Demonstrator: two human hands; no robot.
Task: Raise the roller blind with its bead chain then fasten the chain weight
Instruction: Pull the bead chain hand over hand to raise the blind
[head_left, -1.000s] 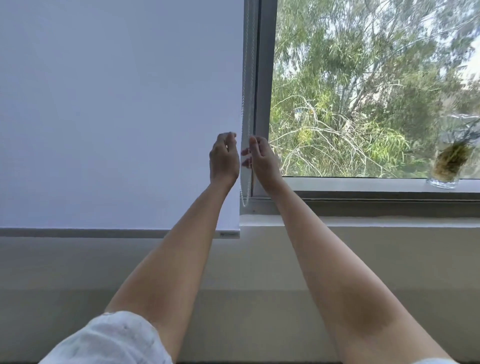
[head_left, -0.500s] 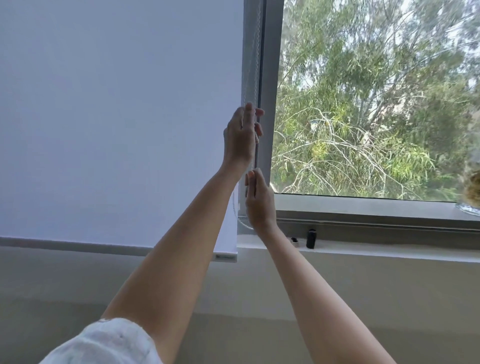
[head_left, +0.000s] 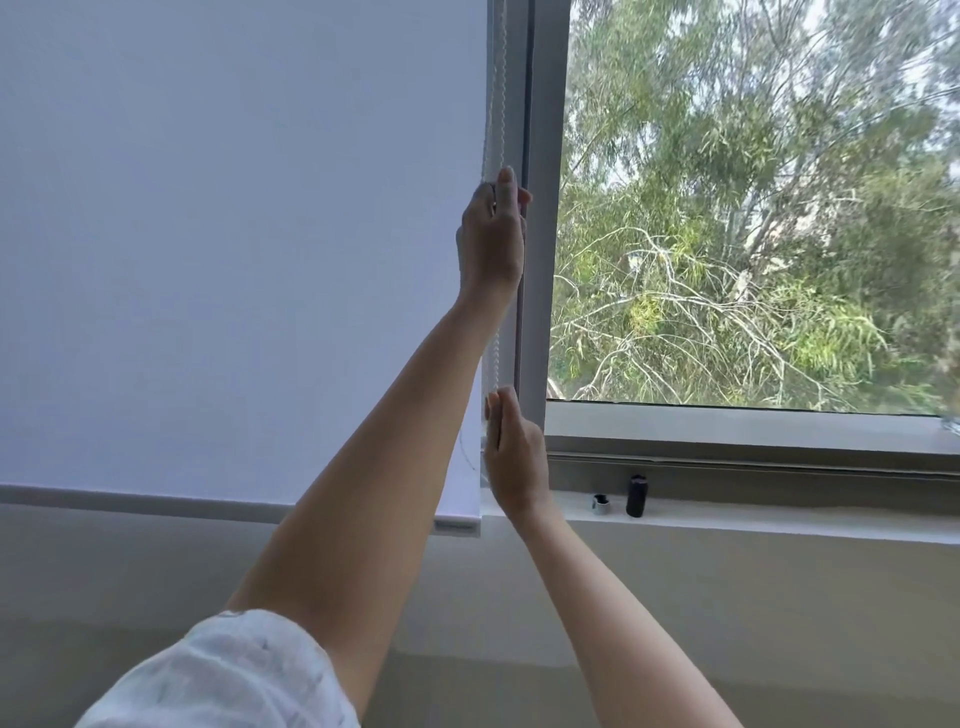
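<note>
Bead chain (head_left: 501, 78) beside blind (head_left: 234, 234): left hand (head_left: 491, 239) fingers clamped high, right hand (head_left: 514, 452) fingers pinching low.

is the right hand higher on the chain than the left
No, the left hand is up high on the bead chain, the right hand near the sill.

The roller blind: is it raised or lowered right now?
Lowered: the roller blind covers its pane and its bottom bar hangs below the sill.

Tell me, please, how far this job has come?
Done: nothing visible; the white fabric roller blind hangs down to the pale window sill. In hand: the left hand grips the white bead chain high up, the right hand low. Left: raising the blind and fastening the weight, which I cannot see.
</note>
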